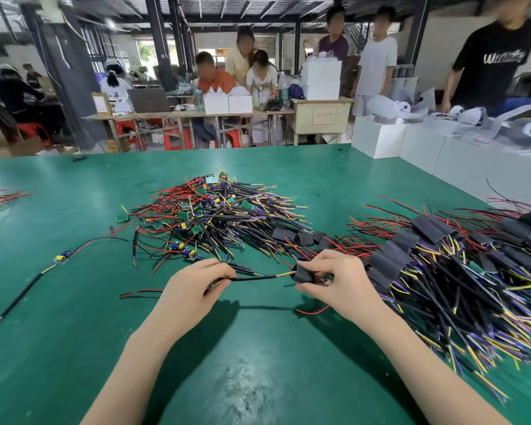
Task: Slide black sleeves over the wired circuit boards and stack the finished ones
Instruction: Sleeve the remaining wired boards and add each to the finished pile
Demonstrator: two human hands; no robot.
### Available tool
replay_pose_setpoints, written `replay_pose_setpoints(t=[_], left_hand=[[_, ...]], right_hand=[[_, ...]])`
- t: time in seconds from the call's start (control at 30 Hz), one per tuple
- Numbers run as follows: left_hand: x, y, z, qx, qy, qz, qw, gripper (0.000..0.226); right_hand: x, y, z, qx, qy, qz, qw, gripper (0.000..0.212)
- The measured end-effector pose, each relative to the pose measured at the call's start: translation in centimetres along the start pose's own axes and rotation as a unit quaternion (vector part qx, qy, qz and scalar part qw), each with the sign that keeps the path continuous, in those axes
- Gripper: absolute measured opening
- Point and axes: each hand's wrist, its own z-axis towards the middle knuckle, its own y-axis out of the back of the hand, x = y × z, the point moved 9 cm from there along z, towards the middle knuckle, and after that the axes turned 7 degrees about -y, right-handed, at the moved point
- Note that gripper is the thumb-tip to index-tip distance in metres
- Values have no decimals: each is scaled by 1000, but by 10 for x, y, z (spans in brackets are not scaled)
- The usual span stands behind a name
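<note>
No readable labels anywhere here. Left hand [193, 289] is pinching the black wire bundle [252, 278], which is running left-right above the green table mat [74, 332], while the right hand [334, 283] is gripping the short black sleeve [302, 275] at its right end.

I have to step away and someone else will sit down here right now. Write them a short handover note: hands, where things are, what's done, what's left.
Left hand: grip pinches the black cable of the board in progress.
Right hand: grip holds the black sleeve at the cable's other end; the board itself is hidden.
Unsleeved boards: big pile ahead on the green table; one stray board lies at left.
Spare sleeves lie by the pile's right edge.
Finished ones: stacked at right.
Left: seat this sleeve, stack it, then work through the pile.
</note>
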Motion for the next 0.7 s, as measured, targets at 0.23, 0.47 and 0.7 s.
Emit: replay_pose_setpoints(t=[0.23, 0.47, 0.7], left_hand=[[-16, -8, 2, 13, -22, -13, 1000, 13], [-52, -36, 8, 38, -44, -104, 993, 13], [6, -27, -5, 148, 62, -22, 987, 33]], right_hand=[[21, -9, -6, -17, 98, -213, 972, 31], [38, -32, -14, 7, 154, -244, 957, 22], [27, -27, -10, 37, 85, -178, 980, 31]])
